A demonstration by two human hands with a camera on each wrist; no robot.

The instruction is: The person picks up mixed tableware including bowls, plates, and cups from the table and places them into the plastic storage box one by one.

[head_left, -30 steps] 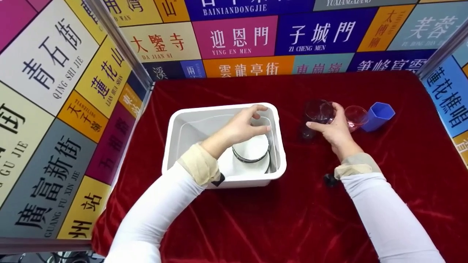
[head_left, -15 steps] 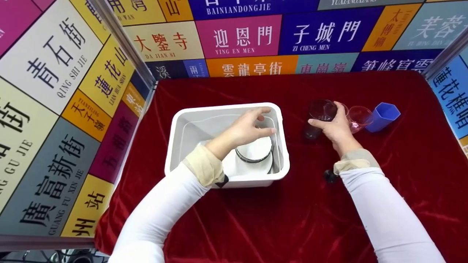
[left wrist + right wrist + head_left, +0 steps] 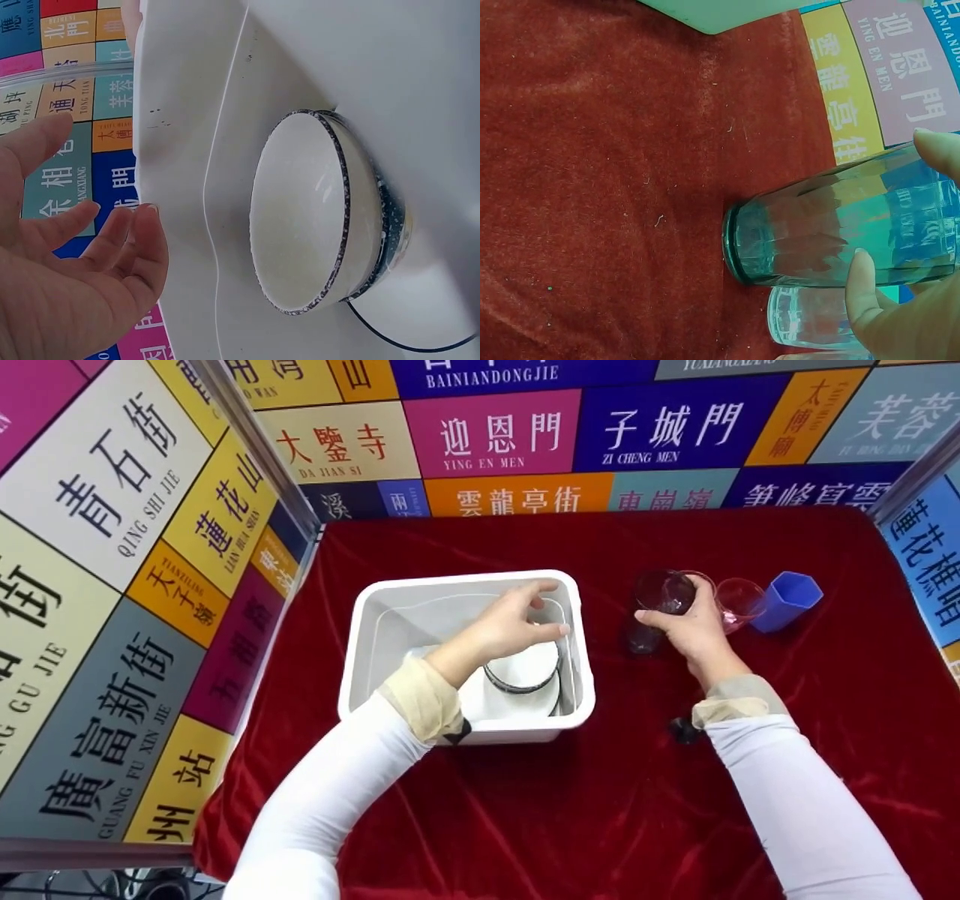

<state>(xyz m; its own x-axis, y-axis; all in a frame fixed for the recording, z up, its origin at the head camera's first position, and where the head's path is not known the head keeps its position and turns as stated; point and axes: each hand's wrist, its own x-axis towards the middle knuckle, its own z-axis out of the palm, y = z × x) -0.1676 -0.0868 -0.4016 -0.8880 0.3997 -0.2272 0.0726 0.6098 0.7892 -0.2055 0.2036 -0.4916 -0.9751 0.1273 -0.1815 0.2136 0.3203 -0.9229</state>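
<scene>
My right hand [image 3: 697, 626] grips a dark tinted drinking glass [image 3: 646, 636] near its rim, thumb on the near side. The glass stands upright on the red cloth; its thick base and faceted wall show in the right wrist view, where it looks greenish [image 3: 802, 232]. My left hand [image 3: 506, 622] hovers over a white plastic bin [image 3: 469, 726], holding nothing, its fingers loosely bent. Beneath it, a white bowl with a dark speckled rim [image 3: 300, 210] sits at the bin's right end, stacked on other dishware.
Right of my right hand stand a pink-tinted glass [image 3: 739, 600] and a blue hexagonal cup [image 3: 787, 601]. A clear glass [image 3: 810, 319] shows beside the held one in the right wrist view. Lettered panels [image 3: 495, 431] wall the table at the back and sides.
The head view has shifted a little, so the scene sits slightly farther right. Both hands keep nearly the same places, the right still gripping the dark glass.
</scene>
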